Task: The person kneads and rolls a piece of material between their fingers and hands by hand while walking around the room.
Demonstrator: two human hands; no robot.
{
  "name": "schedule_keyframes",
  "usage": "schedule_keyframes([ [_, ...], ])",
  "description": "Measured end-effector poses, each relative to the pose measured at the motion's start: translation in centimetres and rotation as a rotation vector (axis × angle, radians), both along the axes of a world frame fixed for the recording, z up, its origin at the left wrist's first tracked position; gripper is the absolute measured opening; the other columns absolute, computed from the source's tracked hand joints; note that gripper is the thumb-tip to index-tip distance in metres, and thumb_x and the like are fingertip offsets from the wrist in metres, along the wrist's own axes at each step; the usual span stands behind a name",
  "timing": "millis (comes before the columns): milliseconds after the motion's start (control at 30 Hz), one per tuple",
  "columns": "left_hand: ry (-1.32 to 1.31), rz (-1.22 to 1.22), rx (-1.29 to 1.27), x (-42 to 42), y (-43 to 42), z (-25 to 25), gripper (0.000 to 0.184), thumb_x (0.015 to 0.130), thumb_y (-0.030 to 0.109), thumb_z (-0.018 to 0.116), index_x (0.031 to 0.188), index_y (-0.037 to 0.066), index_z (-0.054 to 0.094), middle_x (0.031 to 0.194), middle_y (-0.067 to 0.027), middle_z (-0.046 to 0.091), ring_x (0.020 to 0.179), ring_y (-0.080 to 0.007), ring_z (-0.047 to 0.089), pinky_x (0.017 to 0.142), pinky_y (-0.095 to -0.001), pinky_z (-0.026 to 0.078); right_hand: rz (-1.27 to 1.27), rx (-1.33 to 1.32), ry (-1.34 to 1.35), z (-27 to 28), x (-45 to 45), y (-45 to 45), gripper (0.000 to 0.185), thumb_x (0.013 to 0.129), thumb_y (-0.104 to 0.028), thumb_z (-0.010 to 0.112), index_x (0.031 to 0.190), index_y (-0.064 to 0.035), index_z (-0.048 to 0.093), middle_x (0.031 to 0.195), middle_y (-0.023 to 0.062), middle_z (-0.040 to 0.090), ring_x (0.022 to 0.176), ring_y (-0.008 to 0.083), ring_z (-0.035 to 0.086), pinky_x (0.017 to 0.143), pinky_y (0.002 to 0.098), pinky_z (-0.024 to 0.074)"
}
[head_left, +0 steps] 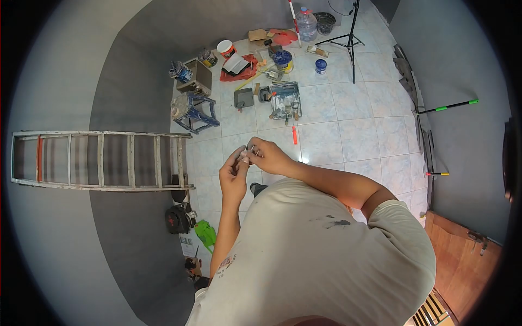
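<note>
In front of my chest, both hands meet over the tiled floor. My left hand (234, 178) has its fingers bent upward, with the thumb and fingertips pinching a small whitish object (244, 154). My right hand (270, 157) comes in from the right, and its thumb and forefinger close on the same small piece. The fingers cover most of it, so its kind cannot be made out. Below and beyond the hands, a paint-smeared roller tray (298, 99) lies on the floor. Nearer to the right hand is an orange-red stick-like thing (294, 135).
A ladder (103, 187) leans at the left wall, near a paint-spattered stool (196, 112). Beyond stand a blue-stained paint bucket (283, 63), a small blue tub (321, 66), a water jug (306, 26) and a black tripod (352, 46). A green-black pole (451, 106) projects at right.
</note>
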State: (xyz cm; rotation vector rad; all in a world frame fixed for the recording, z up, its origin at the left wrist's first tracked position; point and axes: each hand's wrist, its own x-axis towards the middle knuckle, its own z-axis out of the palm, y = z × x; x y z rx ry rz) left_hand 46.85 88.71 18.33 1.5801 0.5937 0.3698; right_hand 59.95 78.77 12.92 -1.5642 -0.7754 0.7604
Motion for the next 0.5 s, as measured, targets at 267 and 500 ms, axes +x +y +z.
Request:
schedule_keyframes([
  [267, -0.075, -0.226, -0.319, -0.9, -1.9, 2.5, 0.092, 0.096, -0.005, 0.066, 0.170, -0.001, 0.011, 0.175, -0.0205, 0.025, 0.136, -0.0188, 0.055, 0.110, -0.0306, 0.046, -0.201, 0.168, -0.147, -0.1, 0.0, 0.9, 0.024, 0.104, -0.022, 0.069, 0.112, -0.0011, 0.062, 0.107, 0.0138, 0.065, 0.091, 0.0204, 0.068, 0.072, 0.0348, 0.0550],
  [500, -0.105, -0.234, -0.236, 0.1, -0.3, 3.8, 0.095, 0.092, -0.004, 0.068, 0.169, -0.003, 0.013, 0.172, -0.0208, 0.030, 0.142, -0.0252, 0.052, 0.117, -0.0372, 0.042, -0.102, 0.351, 0.407, 3.5, -1.1, 1.5, 0.024, 0.110, -0.024, 0.061, 0.122, -0.0042, 0.058, 0.106, 0.0090, 0.061, 0.093, 0.0168, 0.067, 0.069, 0.0300, 0.0591],
])
